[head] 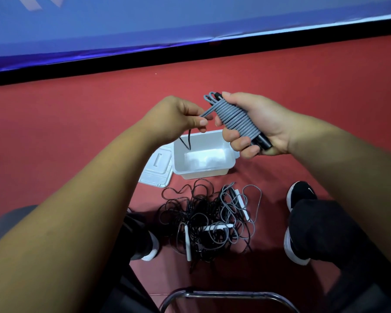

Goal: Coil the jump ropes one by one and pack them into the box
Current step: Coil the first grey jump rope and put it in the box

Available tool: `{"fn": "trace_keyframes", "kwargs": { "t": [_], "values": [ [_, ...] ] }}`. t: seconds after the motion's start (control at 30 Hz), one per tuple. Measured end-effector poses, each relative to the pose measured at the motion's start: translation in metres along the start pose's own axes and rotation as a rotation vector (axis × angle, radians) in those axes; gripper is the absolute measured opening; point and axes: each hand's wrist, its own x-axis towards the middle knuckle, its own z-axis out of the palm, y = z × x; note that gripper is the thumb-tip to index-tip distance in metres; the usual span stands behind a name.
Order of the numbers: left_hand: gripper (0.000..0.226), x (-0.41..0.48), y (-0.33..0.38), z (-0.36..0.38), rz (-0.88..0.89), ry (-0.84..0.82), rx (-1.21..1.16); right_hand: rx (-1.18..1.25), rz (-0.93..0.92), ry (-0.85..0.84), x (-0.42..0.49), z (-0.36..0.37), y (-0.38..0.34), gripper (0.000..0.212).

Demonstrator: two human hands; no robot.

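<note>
Grey jump rope (pixel 233 122): held in the air above the white plastic box (pixel 203 175), between my two hands. The cord is round, matt and rubbery-looking. It is wound in tight parallel turns, side by side, across a pair of black cylindrical handles (pixel 264 141). The handles are smooth and slightly glossy. One end shows below the turns, the other at the top beside a few short grey loops.

Right grip (pixel 260 125): closed round the bundle, thumb at the top end, fingers curled over the turns.

Left grip (pixel 178 118): closed, thumb and fingers pinching the loose end of the grey cord where it leaves the bundle. A thin black strand (pixel 187 141) hangs below this grip over the box; I cannot tell what it belongs to.

Box: rectangular, rounded corners, smooth glossy walls, open top, standing on the red floor (pixel 77 132). Its lid (pixel 156 168), white and flat with a moulded recess, lies on the floor against the box's left side.

Nearer me lies a tangled pile of ropes (pixel 208 220): thin black and grey cords in loose loops, with slim white stick handles (pixel 187 242) among them. A black shoe (pixel 300 195) with a white sole stands just right of the pile. The floor is matt.
</note>
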Motion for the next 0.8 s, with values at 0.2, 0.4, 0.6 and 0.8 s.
{"fn": "trace_keyframes", "kwargs": {
  "t": [0.2, 0.4, 0.6, 0.8],
  "values": [
    [0.013, -0.006, 0.005, 0.001, 0.071, -0.055, 0.013, -0.073, 0.098, -0.247, -0.009, 0.004, 0.002, 0.054],
    [0.02, -0.009, 0.006, 0.001, 0.073, -0.102, 0.079, -0.188, 0.248, -0.38, -0.015, 0.006, 0.006, 0.066],
    [0.017, -0.012, 0.013, 0.005, 0.1, -0.09, 0.052, -0.369, 0.361, -0.399, -0.01, 0.015, 0.015, 0.056],
    [0.014, -0.011, 0.023, 0.008, 0.147, 0.1, 0.076, -0.456, 0.274, -0.13, -0.002, 0.017, 0.02, 0.046]
  ]
}}
